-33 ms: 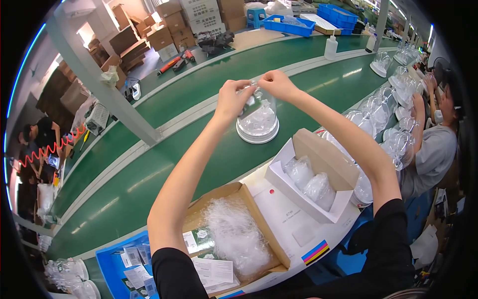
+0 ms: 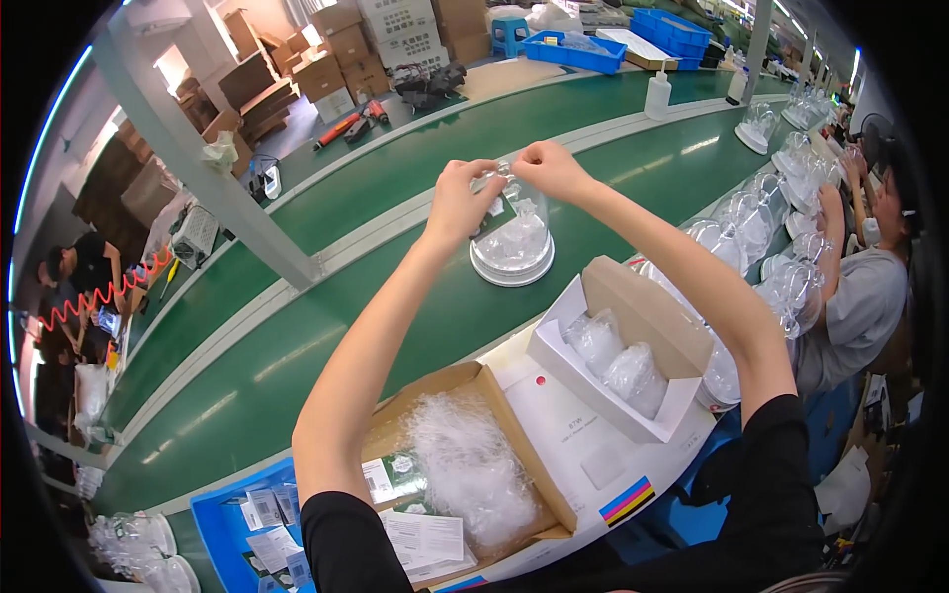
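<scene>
A clear plastic dome on a round white base [image 2: 513, 267] stands on the green conveyor in front of me, with crumpled clear wrap inside. Both my hands meet at its top. My left hand [image 2: 461, 203] is closed in a pinch at the left of the top. A small green and white hang tag [image 2: 494, 216] hangs just under its fingers, against the dome. Across the small gap my right hand [image 2: 550, 170] pinches with bent fingers at the dome's top. What lies between the fingertips of either hand is too small to make out.
Near me, an open cardboard box [image 2: 554, 509] holds clear shreds and cards. A white box [image 2: 682, 420] with wrapped bundles stands to its right. Tags fill a blue bin [image 2: 213, 519]. More domes [image 2: 746, 212] line the right, beside a co-worker [image 2: 860, 287]. A white bottle [image 2: 657, 96] stands farther back.
The hang tag has shifted slightly down and left and turned, showing more of its white part. The left fingers have moved a little; the right hand stays almost in place.
</scene>
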Demonstrator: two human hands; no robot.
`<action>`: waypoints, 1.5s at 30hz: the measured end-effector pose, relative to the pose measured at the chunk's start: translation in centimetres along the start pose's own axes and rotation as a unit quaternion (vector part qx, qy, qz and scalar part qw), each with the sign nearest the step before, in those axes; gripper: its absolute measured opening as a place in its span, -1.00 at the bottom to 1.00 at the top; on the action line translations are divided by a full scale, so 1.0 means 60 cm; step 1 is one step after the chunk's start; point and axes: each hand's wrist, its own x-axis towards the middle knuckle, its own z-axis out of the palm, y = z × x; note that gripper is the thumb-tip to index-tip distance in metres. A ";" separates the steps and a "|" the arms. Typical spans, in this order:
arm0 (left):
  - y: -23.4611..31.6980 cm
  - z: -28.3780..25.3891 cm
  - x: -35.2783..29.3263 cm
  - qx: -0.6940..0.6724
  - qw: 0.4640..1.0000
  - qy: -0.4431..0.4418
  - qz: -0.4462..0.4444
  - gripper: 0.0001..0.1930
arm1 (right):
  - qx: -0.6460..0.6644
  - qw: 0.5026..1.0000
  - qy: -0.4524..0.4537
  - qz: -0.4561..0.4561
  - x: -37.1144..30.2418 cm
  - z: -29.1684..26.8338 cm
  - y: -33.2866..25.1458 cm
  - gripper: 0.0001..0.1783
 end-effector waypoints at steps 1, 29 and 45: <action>-0.009 -0.001 -0.004 0.040 0.998 0.010 0.047 -0.65 | 0.000 1.000 0.000 -0.003 0.001 0.000 0.001 -0.67; -0.096 -0.089 0.081 0.073 0.992 0.050 -0.094 -0.67 | 0.214 0.975 -0.028 0.047 -0.051 0.011 0.002 -0.75; -0.309 -0.203 0.125 0.218 0.933 0.252 -0.136 -0.68 | 0.056 0.965 -0.249 -0.057 -0.082 0.127 -0.050 -0.84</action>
